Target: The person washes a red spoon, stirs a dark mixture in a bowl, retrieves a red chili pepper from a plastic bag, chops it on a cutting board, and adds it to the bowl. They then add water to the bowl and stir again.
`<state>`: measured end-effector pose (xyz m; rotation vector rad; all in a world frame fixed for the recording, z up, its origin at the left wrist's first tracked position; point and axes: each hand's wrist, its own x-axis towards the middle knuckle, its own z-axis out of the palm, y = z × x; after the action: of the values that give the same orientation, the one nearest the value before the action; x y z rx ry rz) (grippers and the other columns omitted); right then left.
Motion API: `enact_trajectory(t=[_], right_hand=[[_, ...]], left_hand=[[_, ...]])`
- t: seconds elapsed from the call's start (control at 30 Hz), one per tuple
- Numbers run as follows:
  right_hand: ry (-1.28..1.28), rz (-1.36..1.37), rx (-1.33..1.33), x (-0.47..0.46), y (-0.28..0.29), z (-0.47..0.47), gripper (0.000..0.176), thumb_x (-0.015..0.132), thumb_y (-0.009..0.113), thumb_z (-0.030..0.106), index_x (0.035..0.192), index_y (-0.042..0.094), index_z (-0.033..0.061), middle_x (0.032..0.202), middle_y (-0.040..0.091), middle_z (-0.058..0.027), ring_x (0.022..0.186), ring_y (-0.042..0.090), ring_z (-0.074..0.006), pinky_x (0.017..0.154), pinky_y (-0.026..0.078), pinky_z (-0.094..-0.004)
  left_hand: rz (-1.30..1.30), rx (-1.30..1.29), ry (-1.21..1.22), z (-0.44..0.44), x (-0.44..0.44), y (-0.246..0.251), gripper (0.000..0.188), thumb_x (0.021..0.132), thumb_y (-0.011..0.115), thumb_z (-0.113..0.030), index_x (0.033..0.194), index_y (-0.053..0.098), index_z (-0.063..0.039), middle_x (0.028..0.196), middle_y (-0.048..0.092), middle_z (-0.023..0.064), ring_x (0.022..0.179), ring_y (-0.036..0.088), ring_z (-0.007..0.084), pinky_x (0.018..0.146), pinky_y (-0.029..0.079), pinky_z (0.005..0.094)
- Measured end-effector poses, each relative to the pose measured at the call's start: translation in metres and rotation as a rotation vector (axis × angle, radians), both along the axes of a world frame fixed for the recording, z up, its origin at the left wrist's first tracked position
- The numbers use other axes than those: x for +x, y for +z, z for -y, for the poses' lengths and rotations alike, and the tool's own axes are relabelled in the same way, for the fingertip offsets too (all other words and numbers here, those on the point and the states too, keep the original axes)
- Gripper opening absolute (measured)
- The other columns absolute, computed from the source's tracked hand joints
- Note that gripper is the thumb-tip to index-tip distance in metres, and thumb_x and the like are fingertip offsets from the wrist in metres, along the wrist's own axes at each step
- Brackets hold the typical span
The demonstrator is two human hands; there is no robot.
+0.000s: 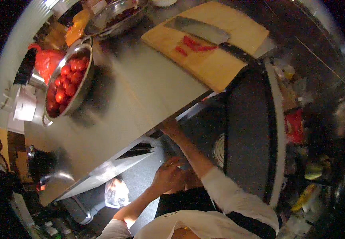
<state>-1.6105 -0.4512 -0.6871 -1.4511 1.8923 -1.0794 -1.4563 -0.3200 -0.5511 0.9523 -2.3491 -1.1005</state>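
My right hand (170, 127) reaches to the front edge of the metal counter (124, 98), where shadow hides its fingers. My left hand (168, 176) is in front of my body with its fingers curled; whether anything lies in it is unclear. On the counter's far right rests a wooden cutting board (238, 18). A broad-bladed knife (197, 30) lies across it, its black handle towards the board's right edge. Several red strips (191, 43), seemingly cut vegetable, lie beside the blade. At the left stands a two-handled metal pan (84, 94) full of small red tomatoes (68, 82).
Behind the tomatoes are another metal pan (115, 25), an orange package (78, 25) and a red plastic bag (48, 62). A white tub (25, 103) stands at far left. Below the counter are dark slots (136, 150) and a lit plastic bag (117, 192). A dark surface (247, 134) flanks my right.
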Motion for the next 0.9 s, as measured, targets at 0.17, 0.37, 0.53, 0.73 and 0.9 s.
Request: enact_trajectory(t=[0.17, 0.37, 0.53, 0.73, 0.9], right_hand=[[-0.695, -0.621, -0.114, -0.055, 0.17, -0.229, 0.037, 0.078, 0.06, 0.025, 0.108, 0.056, 0.005, 0.113, 0.054, -0.0184, 0.103, 0.053, -0.037, 0.091, 0.039, -0.0474], [-0.921, 0.106, 0.981, -0.163, 0.262, -0.382, 0.074, 0.087, 0.051, 0.045, 0.144, 0.023, 0.0068, 0.143, 0.031, -0.0208, 0.128, 0.035, -0.0351, 0.106, 0.026, -0.0473], [-0.417, 0.395, 0.541, -0.112, 0.218, -0.386, 0.062, 0.088, 0.059, 0.039, 0.133, 0.038, 0.0014, 0.132, 0.045, -0.0128, 0.121, 0.042, -0.0253, 0.096, 0.035, -0.0366], [-0.606, 0.577, 0.005, -0.06, 0.263, -0.246, 0.063, 0.09, 0.058, 0.026, 0.14, 0.026, 0.0031, 0.142, 0.032, -0.0149, 0.125, 0.038, -0.0288, 0.102, 0.034, -0.0394], [-0.378, 0.068, -0.206, -0.09, 0.36, -0.134, 0.052, 0.087, 0.063, 0.019, 0.13, 0.04, 0.0002, 0.127, 0.046, -0.0157, 0.114, 0.046, -0.0309, 0.096, 0.041, -0.0439]], left_hand=[[0.029, 0.242, -0.115, -0.028, 0.002, 0.111, 0.028, 0.08, 0.062, -0.011, 0.107, 0.059, -0.006, 0.117, 0.057, 0.0146, 0.106, 0.056, 0.0327, 0.087, 0.048, 0.0398], [0.097, 0.354, -0.131, -0.035, -0.015, 0.234, 0.03, 0.081, 0.062, -0.014, 0.111, 0.06, -0.009, 0.103, 0.062, 0.0136, 0.084, 0.061, 0.0289, 0.076, 0.05, 0.0362], [0.023, 0.378, -0.087, -0.032, -0.017, 0.286, 0.025, 0.084, 0.06, -0.015, 0.108, 0.061, -0.007, 0.095, 0.064, 0.0133, 0.082, 0.063, 0.0289, 0.069, 0.05, 0.0367], [-0.205, 0.675, 0.659, -0.02, 0.068, 0.249, 0.034, 0.085, 0.059, -0.013, 0.118, 0.053, -0.008, 0.102, 0.062, 0.0109, 0.084, 0.063, 0.0218, 0.07, 0.053, 0.0333], [-1.107, 0.744, 1.584, -0.027, 0.249, 0.233, 0.052, 0.091, 0.053, -0.022, 0.134, 0.024, -0.014, 0.126, 0.046, 0.0175, 0.099, 0.059, 0.0362, 0.08, 0.055, 0.0445]])
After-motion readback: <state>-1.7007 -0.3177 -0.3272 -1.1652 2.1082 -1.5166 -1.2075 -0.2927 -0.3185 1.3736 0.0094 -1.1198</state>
